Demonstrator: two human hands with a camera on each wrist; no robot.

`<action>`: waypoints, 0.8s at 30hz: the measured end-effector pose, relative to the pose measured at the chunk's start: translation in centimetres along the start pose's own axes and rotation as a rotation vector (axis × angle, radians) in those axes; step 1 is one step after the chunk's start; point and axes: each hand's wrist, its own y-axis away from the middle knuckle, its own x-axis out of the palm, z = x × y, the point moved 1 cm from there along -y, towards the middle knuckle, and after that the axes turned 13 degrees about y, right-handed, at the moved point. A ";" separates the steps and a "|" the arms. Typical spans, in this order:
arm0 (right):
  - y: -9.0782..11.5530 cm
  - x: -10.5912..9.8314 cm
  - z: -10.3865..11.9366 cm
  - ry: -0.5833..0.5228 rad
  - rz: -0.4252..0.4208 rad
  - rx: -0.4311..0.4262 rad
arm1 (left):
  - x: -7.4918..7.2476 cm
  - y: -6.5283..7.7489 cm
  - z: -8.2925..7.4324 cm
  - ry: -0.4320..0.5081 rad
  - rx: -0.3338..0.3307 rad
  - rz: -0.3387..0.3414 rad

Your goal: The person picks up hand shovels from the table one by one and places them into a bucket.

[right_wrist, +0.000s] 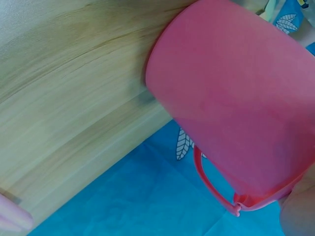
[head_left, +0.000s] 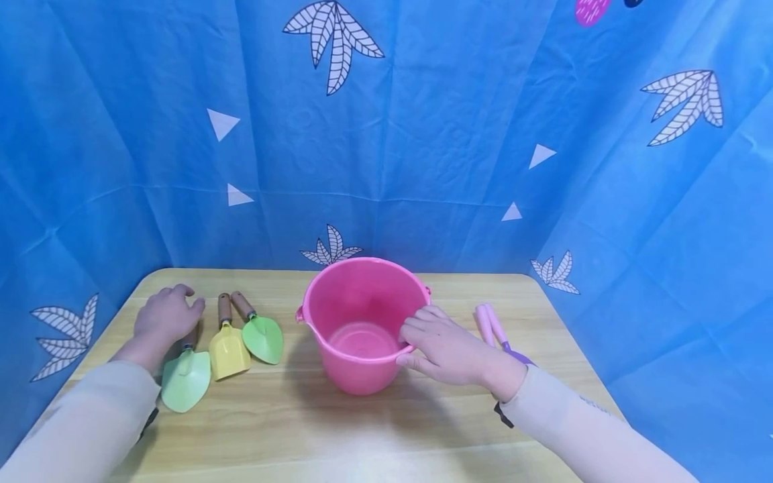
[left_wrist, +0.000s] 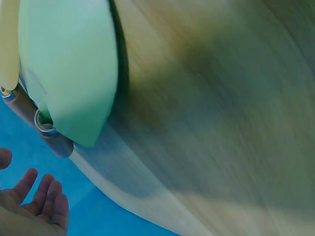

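Note:
A pink bucket [head_left: 362, 376] is at the middle of the table, its opening facing up. My right hand [head_left: 443, 345] grips its near right rim, fingers over the inside and thumb outside. In the right wrist view the bucket's wall [right_wrist: 231, 98] fills much of the picture, with its handle [right_wrist: 209, 184] hanging at the far side. My left hand [head_left: 166, 314] hovers over the brown handle of a pale green trowel [head_left: 186, 381], fingers loosely bent and holding nothing. Beside that trowel lie a yellow shovel [head_left: 229, 352] and a smaller green trowel [head_left: 264, 339].
The wooden table [head_left: 290, 436] has rounded back corners and blue patterned cloth [head_left: 386, 147] hanging round it. Right of the bucket lie two lilac handles [head_left: 492, 324] with a purple part, partly hidden behind my right forearm.

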 end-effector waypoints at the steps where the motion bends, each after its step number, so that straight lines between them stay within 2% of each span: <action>1: 0.0 0.0 0.0 -0.002 0.004 0.002 | 0.0 -0.1 0.2 -0.002 -0.013 0.015; 5: -0.1 0.0 0.1 -0.005 0.015 0.011 | -0.1 -0.4 0.8 -0.024 -0.054 0.104; 8: -0.1 0.0 0.1 0.000 0.019 0.016 | -0.2 -0.4 0.8 -0.030 -0.106 0.203; 12: -0.1 -0.1 0.1 0.003 0.019 0.019 | 0.3 -0.4 0.9 -0.026 -0.178 0.293; 17: 0.0 -0.1 0.3 -0.005 0.020 0.021 | 0.7 -0.4 0.9 -0.020 -0.193 0.290; 24: 0.0 -0.2 0.2 0.000 0.018 0.024 | 0.7 -0.3 0.6 -0.048 -0.167 0.292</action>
